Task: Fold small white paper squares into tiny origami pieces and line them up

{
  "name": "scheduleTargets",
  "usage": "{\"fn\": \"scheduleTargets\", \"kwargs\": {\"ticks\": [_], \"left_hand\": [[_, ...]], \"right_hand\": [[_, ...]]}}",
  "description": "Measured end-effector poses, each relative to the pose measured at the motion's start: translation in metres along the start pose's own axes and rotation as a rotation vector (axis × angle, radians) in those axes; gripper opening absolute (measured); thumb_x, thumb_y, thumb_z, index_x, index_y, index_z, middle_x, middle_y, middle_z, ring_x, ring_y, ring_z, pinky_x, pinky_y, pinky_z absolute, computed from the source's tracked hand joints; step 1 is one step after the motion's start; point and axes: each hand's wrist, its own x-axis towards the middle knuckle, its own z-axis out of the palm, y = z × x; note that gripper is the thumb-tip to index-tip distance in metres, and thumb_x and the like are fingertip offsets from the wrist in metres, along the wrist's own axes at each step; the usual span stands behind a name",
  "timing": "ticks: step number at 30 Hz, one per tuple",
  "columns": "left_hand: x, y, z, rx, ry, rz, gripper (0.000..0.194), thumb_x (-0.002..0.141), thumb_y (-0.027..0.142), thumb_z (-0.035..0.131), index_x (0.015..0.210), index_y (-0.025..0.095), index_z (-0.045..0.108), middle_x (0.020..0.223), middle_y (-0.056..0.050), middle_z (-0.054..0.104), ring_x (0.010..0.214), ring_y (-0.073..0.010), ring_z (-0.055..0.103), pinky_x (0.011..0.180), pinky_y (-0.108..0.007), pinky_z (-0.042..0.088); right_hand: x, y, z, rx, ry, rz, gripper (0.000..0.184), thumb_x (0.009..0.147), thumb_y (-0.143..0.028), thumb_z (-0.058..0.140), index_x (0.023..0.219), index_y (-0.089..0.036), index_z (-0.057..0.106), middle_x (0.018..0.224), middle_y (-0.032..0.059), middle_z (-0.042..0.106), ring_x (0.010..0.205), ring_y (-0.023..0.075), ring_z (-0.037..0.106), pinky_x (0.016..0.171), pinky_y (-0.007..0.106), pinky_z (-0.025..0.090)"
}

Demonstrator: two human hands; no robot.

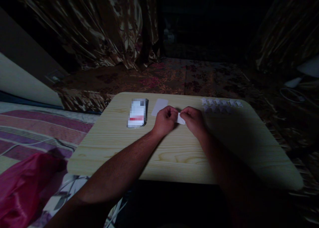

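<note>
Both my hands meet over the middle of a pale wooden table (174, 155). My left hand (164, 120) and my right hand (193, 120) are closed in a pinch on one small white piece of paper (180, 119) held between them. A flat white paper slip (159, 107) lies just behind my left hand. Left of it rests a stack of cards or slips (137, 113) with a red stripe. At the table's far right lie several small folded white paper pieces (221, 104) in rows.
A striped bedcover (30, 128) and a pink plastic bag (22, 185) lie to the left. Patterned carpet (174, 77) and shiny curtains (82, 29) fill the dark background. A white cable (291, 93) lies on the floor at right.
</note>
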Motion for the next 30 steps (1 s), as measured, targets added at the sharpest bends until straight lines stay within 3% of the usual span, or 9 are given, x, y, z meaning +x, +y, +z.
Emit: {"fn": "scheduleTargets", "kwargs": {"ticks": [21, 30], "left_hand": [[-0.0001, -0.0013, -0.0004, -0.010, 0.028, -0.017, 0.023, 0.082, 0.040, 0.058, 0.077, 0.017, 0.061, 0.061, 0.001, 0.056, 0.054, -0.0105, 0.047, 0.052, -0.022, 0.036], [0.0027, -0.0040, -0.0002, -0.028, 0.103, -0.017, 0.021, 0.083, 0.038, 0.057, 0.077, 0.018, 0.059, 0.061, 0.002, 0.056, 0.055, -0.0107, 0.048, 0.053, -0.022, 0.037]], "right_hand": [[0.0010, 0.0021, 0.0017, -0.029, -0.042, 0.069, 0.009, 0.066, -0.025, 0.058, 0.071, -0.018, 0.061, 0.056, -0.0036, 0.056, 0.053, 0.0128, 0.049, 0.048, 0.024, 0.033], [0.0013, 0.0014, 0.0033, 0.086, -0.112, 0.102, 0.007, 0.065, -0.023, 0.058, 0.071, -0.018, 0.059, 0.058, -0.0032, 0.059, 0.053, 0.0121, 0.052, 0.051, 0.023, 0.037]]}}
